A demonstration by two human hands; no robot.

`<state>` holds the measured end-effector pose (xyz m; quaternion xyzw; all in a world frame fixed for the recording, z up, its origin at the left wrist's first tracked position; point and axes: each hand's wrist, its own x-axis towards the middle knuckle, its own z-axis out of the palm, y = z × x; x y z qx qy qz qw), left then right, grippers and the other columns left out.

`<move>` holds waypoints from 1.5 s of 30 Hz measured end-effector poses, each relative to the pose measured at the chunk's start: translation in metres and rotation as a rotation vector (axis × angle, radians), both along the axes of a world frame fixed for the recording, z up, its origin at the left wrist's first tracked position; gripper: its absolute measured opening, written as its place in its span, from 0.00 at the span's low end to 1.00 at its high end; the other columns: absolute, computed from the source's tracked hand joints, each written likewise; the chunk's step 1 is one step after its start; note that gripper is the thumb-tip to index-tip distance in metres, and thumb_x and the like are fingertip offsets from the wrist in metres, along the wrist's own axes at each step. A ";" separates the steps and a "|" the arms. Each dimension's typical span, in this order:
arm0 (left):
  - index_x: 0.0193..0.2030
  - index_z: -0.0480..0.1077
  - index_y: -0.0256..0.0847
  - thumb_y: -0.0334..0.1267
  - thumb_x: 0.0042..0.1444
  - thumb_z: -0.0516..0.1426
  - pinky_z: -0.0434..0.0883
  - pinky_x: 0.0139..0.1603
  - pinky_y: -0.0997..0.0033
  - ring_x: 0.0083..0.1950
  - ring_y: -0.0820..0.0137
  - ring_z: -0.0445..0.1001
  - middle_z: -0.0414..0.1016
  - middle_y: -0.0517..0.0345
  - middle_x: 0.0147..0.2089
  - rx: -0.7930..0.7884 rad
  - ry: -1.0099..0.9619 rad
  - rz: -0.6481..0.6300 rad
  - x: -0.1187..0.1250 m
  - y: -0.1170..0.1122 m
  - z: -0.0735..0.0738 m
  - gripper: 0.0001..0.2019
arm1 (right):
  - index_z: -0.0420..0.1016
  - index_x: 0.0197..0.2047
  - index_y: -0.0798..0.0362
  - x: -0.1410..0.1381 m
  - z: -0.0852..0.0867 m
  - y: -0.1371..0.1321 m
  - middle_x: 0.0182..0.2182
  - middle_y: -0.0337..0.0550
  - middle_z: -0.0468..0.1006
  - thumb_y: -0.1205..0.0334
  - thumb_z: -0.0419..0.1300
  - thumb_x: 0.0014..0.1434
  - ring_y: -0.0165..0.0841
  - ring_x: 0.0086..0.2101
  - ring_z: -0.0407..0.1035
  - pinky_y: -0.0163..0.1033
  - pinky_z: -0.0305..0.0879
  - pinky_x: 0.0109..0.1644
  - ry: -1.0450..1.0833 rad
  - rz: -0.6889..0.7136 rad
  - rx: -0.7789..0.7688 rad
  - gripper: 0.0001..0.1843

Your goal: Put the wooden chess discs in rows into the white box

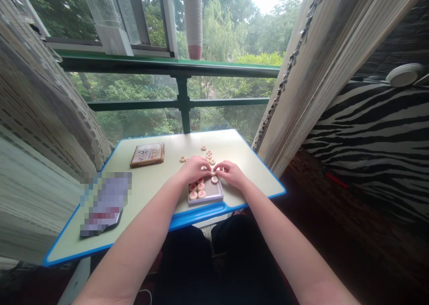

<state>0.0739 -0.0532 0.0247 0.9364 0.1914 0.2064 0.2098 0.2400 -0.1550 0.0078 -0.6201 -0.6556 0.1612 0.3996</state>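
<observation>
A shallow white box tray (212,191) lies at the front of the table. Several round xiangqi pieces with red characters (201,186) fill its left part in rows. On its right side sits a dark-marked xiangqi piece (215,180), and just behind that is another xiangqi piece (213,172). My left hand (197,167) reaches over the tray's back left, its fingers closed at this rear piece. From the right, my right hand (230,172) has thumb and fingertips together on the same piece. My left hand hides part of the tray and some pieces behind it.
Loose xiangqi pieces (209,156) lie behind the tray, with one piece (182,159) farther left. A printed box lid (147,154) rests at the back left. A blurred-out flat item (109,202) is on the left. The table (154,188) has a raised blue edge.
</observation>
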 end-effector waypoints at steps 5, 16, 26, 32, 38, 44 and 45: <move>0.30 0.77 0.43 0.40 0.47 0.60 0.66 0.47 0.67 0.41 0.66 0.73 0.77 0.58 0.36 -0.046 -0.012 -0.023 -0.001 0.001 0.000 0.05 | 0.77 0.34 0.51 0.000 0.001 -0.001 0.25 0.36 0.68 0.65 0.59 0.51 0.26 0.27 0.60 0.33 0.58 0.35 -0.007 -0.003 -0.001 0.07; 0.34 0.76 0.40 0.44 0.47 0.58 0.69 0.44 0.65 0.40 0.65 0.74 0.77 0.55 0.37 -0.207 -0.226 0.286 -0.016 0.018 -0.002 0.11 | 0.77 0.35 0.53 -0.001 0.006 -0.002 0.33 0.41 0.75 0.63 0.58 0.51 0.29 0.32 0.65 0.35 0.61 0.39 0.090 -0.047 -0.054 0.09; 0.41 0.73 0.38 0.38 0.49 0.54 0.68 0.49 0.62 0.47 0.63 0.71 0.75 0.50 0.45 -0.159 -0.330 0.521 -0.027 0.041 -0.016 0.13 | 0.77 0.36 0.54 -0.008 0.033 0.047 0.32 0.41 0.75 0.63 0.56 0.51 0.27 0.28 0.64 0.34 0.62 0.35 0.086 -0.020 -0.101 0.10; 0.37 0.74 0.39 0.36 0.50 0.53 0.67 0.49 0.61 0.48 0.64 0.71 0.75 0.50 0.43 -0.147 -0.351 0.576 -0.030 0.049 -0.023 0.11 | 0.77 0.36 0.52 -0.016 0.032 0.089 0.32 0.40 0.74 0.64 0.57 0.50 0.27 0.28 0.63 0.34 0.62 0.36 0.004 0.084 -0.084 0.10; 0.36 0.74 0.40 0.35 0.50 0.53 0.68 0.48 0.61 0.47 0.64 0.71 0.75 0.52 0.42 -0.162 -0.349 0.583 -0.026 0.050 -0.026 0.09 | 0.77 0.34 0.52 -0.008 0.017 0.093 0.32 0.42 0.74 0.66 0.57 0.51 0.30 0.32 0.65 0.36 0.61 0.39 -0.100 0.110 -0.053 0.08; 0.35 0.73 0.40 0.34 0.50 0.52 0.70 0.45 0.65 0.46 0.66 0.72 0.75 0.52 0.43 -0.203 -0.375 0.584 -0.021 0.046 -0.023 0.09 | 0.78 0.34 0.52 -0.005 0.011 0.094 0.31 0.44 0.75 0.66 0.59 0.51 0.34 0.36 0.64 0.39 0.58 0.43 -0.249 0.120 -0.044 0.07; 0.35 0.73 0.40 0.33 0.50 0.52 0.70 0.45 0.65 0.46 0.66 0.72 0.75 0.52 0.43 -0.208 -0.377 0.578 -0.021 0.045 -0.023 0.09 | 0.78 0.34 0.52 -0.005 0.011 0.094 0.32 0.44 0.75 0.66 0.59 0.51 0.34 0.36 0.64 0.39 0.58 0.43 -0.253 0.121 -0.047 0.07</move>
